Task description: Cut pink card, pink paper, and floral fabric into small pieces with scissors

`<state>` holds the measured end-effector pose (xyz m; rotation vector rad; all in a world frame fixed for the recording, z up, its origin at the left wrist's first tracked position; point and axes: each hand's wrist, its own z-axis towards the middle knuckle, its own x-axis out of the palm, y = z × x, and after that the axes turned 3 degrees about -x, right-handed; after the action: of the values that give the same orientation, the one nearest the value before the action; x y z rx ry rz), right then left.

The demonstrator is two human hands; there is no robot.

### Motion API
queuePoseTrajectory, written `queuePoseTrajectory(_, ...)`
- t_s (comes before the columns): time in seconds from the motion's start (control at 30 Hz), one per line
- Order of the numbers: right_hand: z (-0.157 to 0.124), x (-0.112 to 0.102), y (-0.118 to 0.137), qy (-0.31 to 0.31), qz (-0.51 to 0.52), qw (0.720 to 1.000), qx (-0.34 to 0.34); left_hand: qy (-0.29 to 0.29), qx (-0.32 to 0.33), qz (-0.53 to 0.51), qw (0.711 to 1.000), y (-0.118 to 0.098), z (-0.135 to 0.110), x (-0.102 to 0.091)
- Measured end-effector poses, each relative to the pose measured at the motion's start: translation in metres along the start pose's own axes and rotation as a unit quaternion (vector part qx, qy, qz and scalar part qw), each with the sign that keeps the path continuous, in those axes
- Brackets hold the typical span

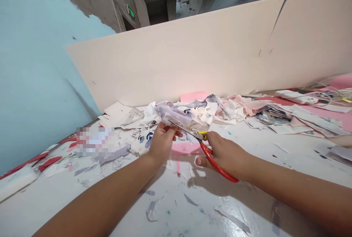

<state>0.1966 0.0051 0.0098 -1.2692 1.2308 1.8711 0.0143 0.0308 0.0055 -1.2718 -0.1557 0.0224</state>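
Observation:
My left hand (162,142) is closed on the near edge of a piece of floral patterned fabric (189,114) and holds it up off the white table (110,200). My right hand (224,154) grips red-handled scissors (213,160). Their blades run up and left into the lower edge of the fabric, close to my left fingers. The scissor tips are hidden against the cloth.
Fabric and paper scraps (275,116) lie heaped along the back of the table. A tall pale board (192,53) stands behind them. A clear set square (133,115) rests at back left. Pink sheets (341,83) and white cables lie at right.

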Motion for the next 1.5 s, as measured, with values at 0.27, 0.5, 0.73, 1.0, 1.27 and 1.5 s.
queuePoseTrajectory(0.27,0.0014,0.0017,0.0007,-0.009,0.040,0.999,0.004,0.022,0.003,0.004,1.000,-0.0004,-0.0056,0.0014)
queuePoseTrajectory(0.5,0.0017,0.0030,-0.0002,-0.006,0.068,0.998,0.002,-0.008,0.008,0.066,0.998,0.0003,-0.0080,0.0033)
queuePoseTrajectory(0.73,0.0005,0.0033,0.0024,-0.008,0.029,0.999,0.009,-0.047,0.030,0.091,0.994,0.0005,-0.0080,0.0051)
queuePoseTrajectory(1.0,0.0017,0.0041,-0.0008,0.004,0.072,0.997,-0.006,-0.023,0.016,0.070,0.997,-0.0002,-0.0098,0.0047)
queuePoseTrajectory(1.27,0.0026,-0.0016,-0.0009,0.021,0.113,0.993,-0.019,0.022,-0.007,0.007,1.000,0.0009,-0.0076,0.0024)
queuePoseTrajectory(1.5,0.0049,0.0018,-0.0052,0.031,0.118,0.992,-0.017,0.048,-0.012,-0.016,0.999,0.0005,-0.0072,0.0006)
